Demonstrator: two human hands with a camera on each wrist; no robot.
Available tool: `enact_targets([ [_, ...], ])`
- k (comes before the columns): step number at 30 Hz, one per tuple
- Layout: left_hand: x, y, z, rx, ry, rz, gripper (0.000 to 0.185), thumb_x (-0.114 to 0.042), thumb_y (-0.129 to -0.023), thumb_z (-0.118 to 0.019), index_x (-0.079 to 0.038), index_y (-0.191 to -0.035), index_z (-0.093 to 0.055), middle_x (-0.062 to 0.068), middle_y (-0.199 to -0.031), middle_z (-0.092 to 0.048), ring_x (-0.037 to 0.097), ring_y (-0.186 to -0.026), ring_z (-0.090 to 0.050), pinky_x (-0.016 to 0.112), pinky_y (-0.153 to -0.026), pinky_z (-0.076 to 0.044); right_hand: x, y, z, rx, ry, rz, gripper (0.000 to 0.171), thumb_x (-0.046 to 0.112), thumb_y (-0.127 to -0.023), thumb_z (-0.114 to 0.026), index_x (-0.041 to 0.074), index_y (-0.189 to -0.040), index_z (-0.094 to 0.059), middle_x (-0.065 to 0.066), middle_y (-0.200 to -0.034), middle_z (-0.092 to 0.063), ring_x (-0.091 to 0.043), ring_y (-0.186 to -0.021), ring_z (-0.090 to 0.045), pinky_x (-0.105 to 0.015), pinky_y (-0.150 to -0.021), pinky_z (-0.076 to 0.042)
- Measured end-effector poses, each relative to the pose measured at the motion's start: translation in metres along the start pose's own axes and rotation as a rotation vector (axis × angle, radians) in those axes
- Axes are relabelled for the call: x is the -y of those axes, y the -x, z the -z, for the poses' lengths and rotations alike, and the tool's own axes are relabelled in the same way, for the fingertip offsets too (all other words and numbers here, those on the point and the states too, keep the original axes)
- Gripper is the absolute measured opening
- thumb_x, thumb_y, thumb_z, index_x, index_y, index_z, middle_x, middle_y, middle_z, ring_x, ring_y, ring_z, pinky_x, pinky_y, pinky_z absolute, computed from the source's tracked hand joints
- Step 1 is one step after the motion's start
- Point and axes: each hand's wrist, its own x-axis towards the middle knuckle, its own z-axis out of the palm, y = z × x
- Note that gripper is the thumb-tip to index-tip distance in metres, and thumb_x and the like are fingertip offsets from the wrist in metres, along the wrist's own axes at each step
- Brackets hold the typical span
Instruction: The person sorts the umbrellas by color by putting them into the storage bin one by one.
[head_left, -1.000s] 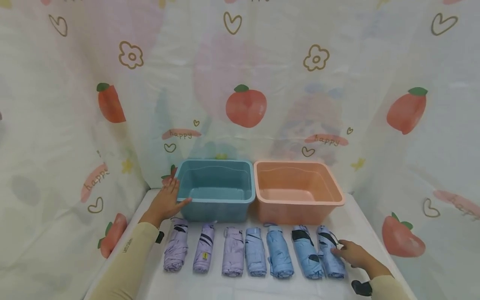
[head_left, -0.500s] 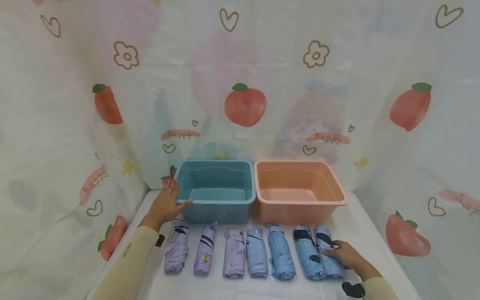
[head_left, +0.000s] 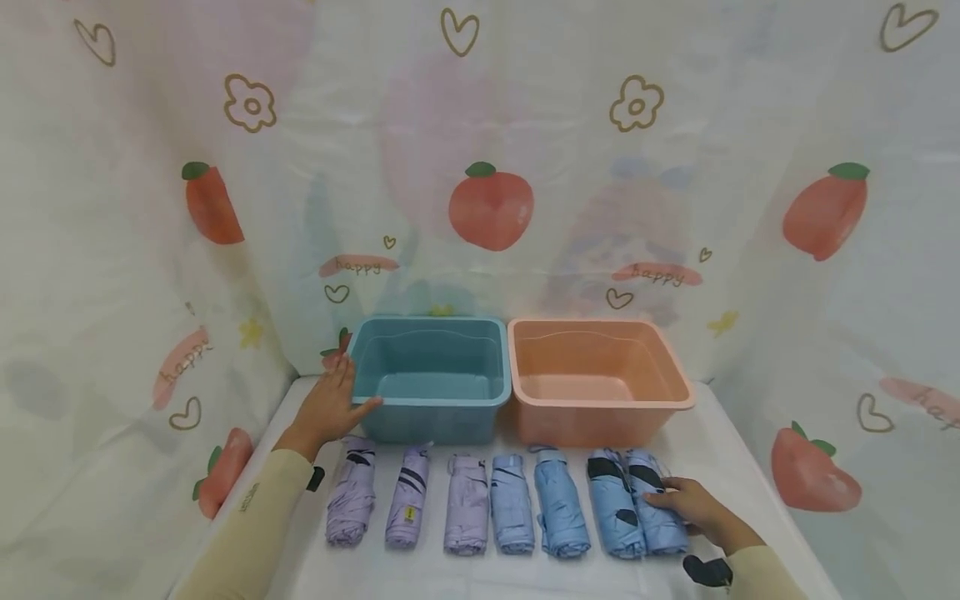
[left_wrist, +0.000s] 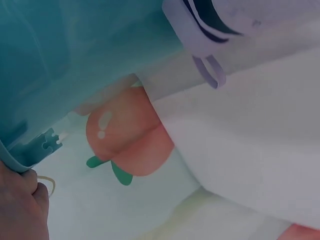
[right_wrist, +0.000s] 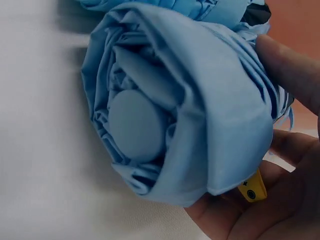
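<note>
The right hand curled its fingers round the rightmost blue folded umbrella, which lay on the white table at the end of a row of seven, touching its blue neighbour on the side away from the palm. The right wrist view showed the umbrella's round end cap facing the camera and the bundle seated against the palm, with a small yellow tag beneath it. The left hand rested flat, fingers straight, against the outer wall of the teal bin; the orange bin stood just beyond the right hand, touching the teal one. Three purple folded umbrellas lay nearest the left hand. A sound grasp here would probably close round the middle of the bundle, so that the loose fabric folds stay wrapped, and lift it straight up, so as not to drag the adjoining umbrella out of the row.
</note>
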Motion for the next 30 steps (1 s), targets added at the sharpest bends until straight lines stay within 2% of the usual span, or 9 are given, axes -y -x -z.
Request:
enact_targets([
  [5,0.002,-0.008,0.003,0.063,-0.03,-0.024,0.104,-0.07,-0.093,-0.038,0.014,-0.149,-0.014,0.028,-0.157,-0.008,0.041,-0.145,-0.008,0.052,-0.114,-0.013,0.0,0.007,0.009,0.023,-0.013,-0.011,0.092,0.042,-0.085,-0.073,-0.02,-0.137,-0.029,-0.037,-0.121,-0.05,-0.038,-0.098,-0.061,-0.056,-0.076,-0.052],
  [11,0.005,-0.014,0.016,0.118,-0.071,-0.06,0.102,-0.069,-0.093,-0.039,0.013,-0.149,-0.019,0.028,-0.156,-0.015,0.04,-0.144,-0.012,0.051,-0.114,-0.017,0.012,0.02,0.02,0.063,-0.007,0.007,0.082,0.037,-0.088,-0.07,-0.017,-0.136,-0.032,-0.033,-0.121,-0.051,-0.04,-0.101,-0.059,-0.055,-0.075,-0.052],
  [15,0.013,-0.015,0.02,0.114,-0.083,-0.07,0.099,-0.067,-0.094,-0.039,0.014,-0.148,-0.021,0.029,-0.155,-0.017,0.04,-0.144,-0.013,0.051,-0.114,-0.016,0.021,0.029,0.025,0.115,0.015,0.026,0.071,0.031,-0.09,-0.069,-0.014,-0.135,-0.036,-0.026,-0.114,-0.057,-0.042,-0.103,-0.059,-0.057,-0.077,-0.051],
  [20,0.021,-0.018,0.015,0.108,-0.1,-0.061,0.102,-0.069,-0.094,-0.036,0.015,-0.147,-0.019,0.031,-0.155,-0.015,0.042,-0.144,-0.012,0.053,-0.114,-0.014,0.035,0.05,0.038,0.173,0.045,0.069,0.065,0.028,-0.091,-0.066,-0.012,-0.135,-0.039,-0.015,-0.106,-0.06,-0.03,-0.095,-0.059,-0.055,-0.076,-0.052],
  [25,0.021,-0.019,0.012,0.089,-0.107,-0.069,0.101,-0.069,-0.094,-0.036,0.014,-0.148,-0.02,0.029,-0.155,-0.016,0.041,-0.144,-0.012,0.053,-0.114,-0.014,0.057,0.071,0.06,0.2,0.07,0.131,0.064,0.027,-0.092,-0.066,-0.011,-0.135,-0.037,-0.013,-0.099,-0.056,-0.026,-0.089,-0.056,-0.047,-0.073,-0.053],
  [30,0.02,-0.019,0.011,0.089,-0.122,-0.081,0.1,-0.069,-0.094,-0.035,0.014,-0.148,-0.019,0.028,-0.155,-0.017,0.041,-0.144,-0.013,0.052,-0.114,-0.015,0.087,0.08,0.083,0.215,0.087,0.199,0.067,0.025,-0.092,-0.067,-0.01,-0.137,-0.033,-0.012,-0.098,-0.057,-0.027,-0.087,-0.058,-0.044,-0.072,-0.052],
])
